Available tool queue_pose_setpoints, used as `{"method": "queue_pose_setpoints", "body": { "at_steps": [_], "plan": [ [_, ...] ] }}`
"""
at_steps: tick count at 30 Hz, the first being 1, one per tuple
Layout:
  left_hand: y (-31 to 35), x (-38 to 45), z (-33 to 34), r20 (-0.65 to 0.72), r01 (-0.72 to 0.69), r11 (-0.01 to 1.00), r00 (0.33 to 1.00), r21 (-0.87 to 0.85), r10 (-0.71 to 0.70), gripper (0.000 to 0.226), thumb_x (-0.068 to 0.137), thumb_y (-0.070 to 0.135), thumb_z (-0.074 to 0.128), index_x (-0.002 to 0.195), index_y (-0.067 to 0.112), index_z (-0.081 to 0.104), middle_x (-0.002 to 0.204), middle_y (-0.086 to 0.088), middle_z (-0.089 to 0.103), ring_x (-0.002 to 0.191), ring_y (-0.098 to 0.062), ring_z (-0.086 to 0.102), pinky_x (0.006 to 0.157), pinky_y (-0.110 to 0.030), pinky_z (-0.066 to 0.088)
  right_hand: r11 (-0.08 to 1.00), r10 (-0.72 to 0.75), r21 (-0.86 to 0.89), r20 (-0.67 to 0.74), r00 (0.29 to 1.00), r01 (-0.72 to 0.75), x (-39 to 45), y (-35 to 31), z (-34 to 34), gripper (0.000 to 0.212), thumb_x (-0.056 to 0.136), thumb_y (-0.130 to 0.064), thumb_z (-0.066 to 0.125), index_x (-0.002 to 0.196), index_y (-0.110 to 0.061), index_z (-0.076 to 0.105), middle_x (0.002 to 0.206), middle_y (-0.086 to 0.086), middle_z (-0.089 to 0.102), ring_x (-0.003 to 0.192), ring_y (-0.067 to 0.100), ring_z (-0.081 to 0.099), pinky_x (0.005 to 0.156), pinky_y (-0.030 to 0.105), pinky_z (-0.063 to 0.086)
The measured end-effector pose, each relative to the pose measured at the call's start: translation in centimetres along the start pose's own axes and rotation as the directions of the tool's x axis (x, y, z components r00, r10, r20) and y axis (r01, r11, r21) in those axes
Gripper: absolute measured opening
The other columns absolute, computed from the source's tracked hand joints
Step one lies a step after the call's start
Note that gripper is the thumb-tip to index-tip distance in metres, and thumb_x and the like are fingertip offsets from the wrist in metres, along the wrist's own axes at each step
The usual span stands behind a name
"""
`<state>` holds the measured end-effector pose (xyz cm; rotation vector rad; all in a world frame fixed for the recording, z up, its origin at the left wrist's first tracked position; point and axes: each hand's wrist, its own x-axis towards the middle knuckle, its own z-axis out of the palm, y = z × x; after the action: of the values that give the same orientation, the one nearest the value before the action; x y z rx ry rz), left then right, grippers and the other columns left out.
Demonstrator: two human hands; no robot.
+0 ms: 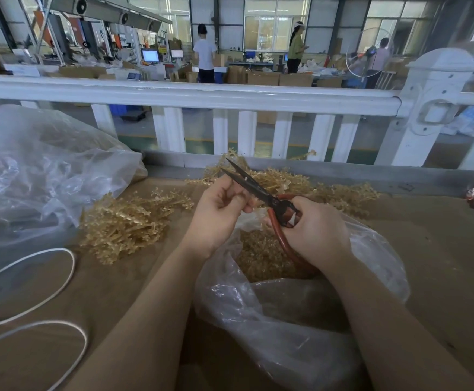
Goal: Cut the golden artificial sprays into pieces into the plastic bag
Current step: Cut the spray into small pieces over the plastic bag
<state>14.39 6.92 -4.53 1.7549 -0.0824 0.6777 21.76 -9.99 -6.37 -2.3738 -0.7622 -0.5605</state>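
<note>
Left of the fingers, a pile of sprays (128, 221) sits on the worktop (441, 249). Left hand (218, 213) has its fingers curled, pinching something tiny, can't tell what, right by the scissors (261, 193) blades, which are parted. Right hand (317, 232) grips the red handles. Bag (286, 320) lies just below both hands, cut bits inside. More sprays behind the fingers.

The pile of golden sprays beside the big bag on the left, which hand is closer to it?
Left. The left hand hovers just right of that pile of golden sprays; the right hand, holding the scissors, is farther right over the plastic bag.
</note>
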Motion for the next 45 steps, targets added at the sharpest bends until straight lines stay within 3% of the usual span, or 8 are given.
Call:
{"method": "queue_pose_setpoints", "body": {
  "at_steps": [6,14,22,28,30,32,40,45],
  "plan": [
    [0.1,0.1,0.2,-0.001,-0.002,1.0,1.0,-0.028,0.002,0.015,0.099,-0.01,0.043,0.106,-0.013,0.056,0.078,-0.009,0.063,0.068,-0.009,0.058,0.068,-0.016,0.046,0.999,0.028,0.026,0.022,0.999,-0.029,0.1,0.0,0.0,0.052,0.08,-0.079,0.049,0.093,-0.032,0.067,0.062,-0.028,0.05,0.056,-0.005,0.051,0.048,0.011,0.037],
    [0.4,0.0,0.4,0.001,-0.008,0.998,1.0,-0.07,0.008,0.021,0.099,-0.009,0.043,0.102,0.002,0.061,0.075,-0.004,0.063,0.069,-0.009,0.058,0.068,-0.016,0.047,1.0,0.006,-0.014,-0.01,1.0,-0.006,0.0,-0.4,-0.3,0.045,0.077,-0.08,0.042,0.086,-0.037,0.055,0.058,-0.027,0.045,0.051,-0.005,0.046,0.045,0.012,0.031],
    [0.0,0.1,0.5,-0.037,0.069,0.994,0.997,-0.086,-0.072,0.019,0.1,-0.002,0.042,0.101,0.003,0.06,0.083,-0.006,0.065,0.077,-0.012,0.061,0.072,-0.023,0.049,1.0,0.001,0.006,-0.019,1.0,0.0,0.1,0.0,0.0,0.048,0.077,-0.079,0.047,0.087,-0.034,0.059,0.067,-0.018,0.06,0.055,0.001,0.053,0.052,0.02,0.051],
    [0.1,0.9,-0.2,-0.103,0.263,0.799,0.922,-0.542,-0.373,0.02,0.103,0.006,0.031,0.098,0.009,0.05,0.09,-0.013,0.072,0.078,-0.025,0.071,0.071,-0.037,0.056,0.945,0.069,0.322,-0.016,0.997,-0.061,-0.1,0.0,0.0,0.044,0.075,-0.072,0.062,0.082,-0.029,0.068,0.068,-0.012,0.069,0.064,0.005,0.066,0.064,0.037,0.059],
    [0.2,1.1,-0.5,-0.096,0.271,0.697,0.893,-0.664,-0.439,0.018,0.105,0.009,0.03,0.103,0.007,0.048,0.085,-0.011,0.073,0.075,-0.023,0.072,0.068,-0.035,0.059,0.916,0.086,0.395,-0.025,0.996,-0.07,-0.1,0.1,0.2,0.043,0.075,-0.068,0.065,0.078,-0.025,0.069,0.068,-0.011,0.068,0.064,0.007,0.065,0.063,0.033,0.058],
    [0.3,1.2,-0.9,-0.076,0.269,0.59,0.866,-0.762,-0.493,0.017,0.106,0.011,0.03,0.106,0.007,0.046,0.082,-0.011,0.073,0.073,-0.021,0.073,0.061,-0.03,0.059,0.887,0.111,0.454,-0.047,0.993,-0.078,-0.1,0.1,0.2,0.038,0.074,-0.066,0.066,0.076,-0.028,0.067,0.073,-0.017,0.069,0.067,0.004,0.066,0.06,0.019,0.054],
    [0.9,1.5,-1.1,-0.04,0.306,0.504,0.825,-0.807,-0.564,0.026,0.107,0.011,0.029,0.091,0.01,0.049,0.076,-0.01,0.073,0.07,-0.019,0.073,0.059,-0.028,0.059,0.77,0.201,0.629,-0.077,0.977,-0.109,0.3,0.2,-0.1,0.026,0.079,-0.054,0.072,0.074,-0.028,0.068,0.069,-0.016,0.07,0.066,0.001,0.067,0.061,0.01,0.048],
    [1.0,1.7,-1.0,-0.044,0.337,0.534,0.815,-0.775,-0.578,0.021,0.106,0.012,0.031,0.102,0.004,0.05,0.076,-0.01,0.072,0.067,-0.02,0.071,0.056,-0.028,0.057,0.769,0.224,0.623,-0.055,0.973,-0.142,0.4,0.0,-0.4,0.037,0.072,-0.062,0.071,0.073,-0.026,0.069,0.068,-0.012,0.069,0.064,0.005,0.066,0.059,0.014,0.049]
  ]
}}
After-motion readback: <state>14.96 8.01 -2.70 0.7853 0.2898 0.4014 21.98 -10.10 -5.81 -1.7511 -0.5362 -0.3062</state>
